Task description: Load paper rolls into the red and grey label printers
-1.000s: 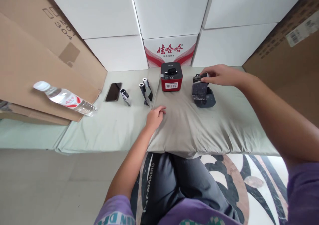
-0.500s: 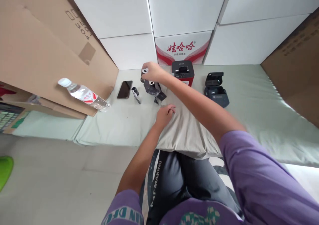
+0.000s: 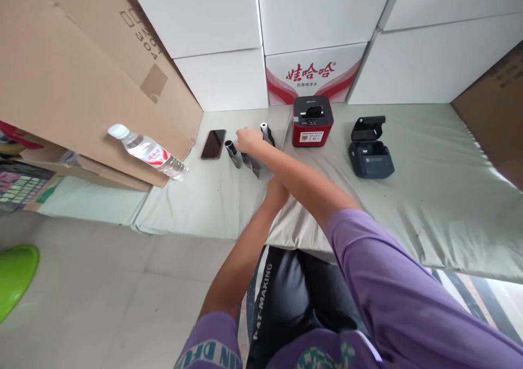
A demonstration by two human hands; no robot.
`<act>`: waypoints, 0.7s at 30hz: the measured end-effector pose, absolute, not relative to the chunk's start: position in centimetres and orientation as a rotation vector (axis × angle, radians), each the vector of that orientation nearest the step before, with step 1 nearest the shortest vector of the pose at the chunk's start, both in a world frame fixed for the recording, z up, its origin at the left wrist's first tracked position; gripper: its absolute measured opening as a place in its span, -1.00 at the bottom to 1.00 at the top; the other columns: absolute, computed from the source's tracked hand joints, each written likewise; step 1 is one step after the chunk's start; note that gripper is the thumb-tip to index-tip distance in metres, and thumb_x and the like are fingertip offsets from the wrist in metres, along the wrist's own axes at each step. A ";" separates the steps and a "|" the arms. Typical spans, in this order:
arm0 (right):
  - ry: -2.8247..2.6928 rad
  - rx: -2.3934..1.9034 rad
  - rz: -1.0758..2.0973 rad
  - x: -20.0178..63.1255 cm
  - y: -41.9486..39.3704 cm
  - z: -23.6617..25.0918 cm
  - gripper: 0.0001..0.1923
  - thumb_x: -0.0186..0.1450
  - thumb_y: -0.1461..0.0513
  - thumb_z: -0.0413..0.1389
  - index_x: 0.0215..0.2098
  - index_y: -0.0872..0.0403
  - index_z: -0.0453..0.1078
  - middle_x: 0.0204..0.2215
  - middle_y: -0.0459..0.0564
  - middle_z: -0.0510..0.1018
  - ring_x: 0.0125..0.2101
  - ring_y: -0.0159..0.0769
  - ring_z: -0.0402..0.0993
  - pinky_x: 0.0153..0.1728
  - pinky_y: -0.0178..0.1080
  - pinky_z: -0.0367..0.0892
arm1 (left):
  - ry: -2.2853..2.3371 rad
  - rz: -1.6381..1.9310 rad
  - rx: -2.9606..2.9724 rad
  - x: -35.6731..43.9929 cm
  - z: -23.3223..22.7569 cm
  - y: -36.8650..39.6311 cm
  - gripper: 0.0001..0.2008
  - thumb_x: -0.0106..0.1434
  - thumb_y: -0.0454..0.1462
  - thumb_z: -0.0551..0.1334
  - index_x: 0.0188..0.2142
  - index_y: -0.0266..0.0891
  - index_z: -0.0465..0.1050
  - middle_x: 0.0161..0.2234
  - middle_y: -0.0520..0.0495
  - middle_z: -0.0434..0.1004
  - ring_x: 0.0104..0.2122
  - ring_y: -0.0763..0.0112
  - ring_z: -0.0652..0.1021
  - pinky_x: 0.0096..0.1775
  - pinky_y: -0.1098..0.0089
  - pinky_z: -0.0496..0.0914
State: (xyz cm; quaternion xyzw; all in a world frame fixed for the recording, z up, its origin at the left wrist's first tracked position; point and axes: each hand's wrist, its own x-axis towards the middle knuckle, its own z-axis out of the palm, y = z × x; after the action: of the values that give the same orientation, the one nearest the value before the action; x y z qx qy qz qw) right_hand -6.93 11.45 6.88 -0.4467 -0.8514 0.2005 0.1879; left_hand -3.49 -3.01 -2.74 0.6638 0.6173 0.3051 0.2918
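My right hand reaches across to the left and closes over a dark-wrapped paper roll lying on the pale green mat. A second roll lies just left of the hand, and a third roll with a white end stands behind it. My left hand rests on the grey pillow; my right forearm hides its fingers. A red label printer and a dark printer with its lid open sit to the right.
A black phone lies left of the rolls. A water bottle leans on flattened cardboard. White boxes form the back wall. A green object lies on the floor at lower left.
My right hand left the dark printer, swung left over the rolls, lifted one, and has now come down onto the rolls. The camera has turned left. My left hand stayed on the pillow.
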 end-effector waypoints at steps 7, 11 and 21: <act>-2.157 -1.415 0.412 -0.8 11.3 9.9 -0.69 0.38 0.25 0.01 -0.04 0.11 0.56 -0.05 0.20 0.64 -0.05 0.00 0.55 -0.03 -0.03 0.43 | 1.555 0.780 1.926 -3.2 -0.4 -3.9 -0.68 0.32 -0.41 0.07 -0.16 -0.16 0.60 -0.25 -0.06 0.71 -0.17 0.19 0.65 -0.08 0.26 0.46; -1.994 -1.321 0.313 7.3 9.5 10.4 -0.72 0.30 0.29 0.04 -0.12 0.09 0.56 -0.29 0.06 0.63 -0.24 -0.14 0.51 -0.08 -0.12 0.40 | 1.504 0.822 1.914 -3.2 -0.1 -4.1 -0.61 0.34 -0.41 0.07 0.00 -0.12 0.59 -0.23 0.02 0.72 -0.18 0.28 0.66 -0.09 0.32 0.45; -1.507 -1.969 0.081 29.0 2.6 4.2 -0.11 0.14 -0.09 0.27 0.31 0.16 0.24 0.02 0.29 0.46 0.03 0.16 0.43 0.08 0.17 0.34 | 1.511 0.851 1.918 -3.2 -0.3 -4.1 -0.63 0.32 -0.41 0.08 -0.06 -0.13 0.61 -0.25 0.01 0.72 -0.19 0.29 0.65 -0.11 0.34 0.43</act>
State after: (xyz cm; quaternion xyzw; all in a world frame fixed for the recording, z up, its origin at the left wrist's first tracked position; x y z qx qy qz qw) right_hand 29.01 2.59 4.19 -0.7508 -0.5747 0.0309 0.3242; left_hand -3.19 -4.05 -0.35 0.7132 0.5619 0.3166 0.2745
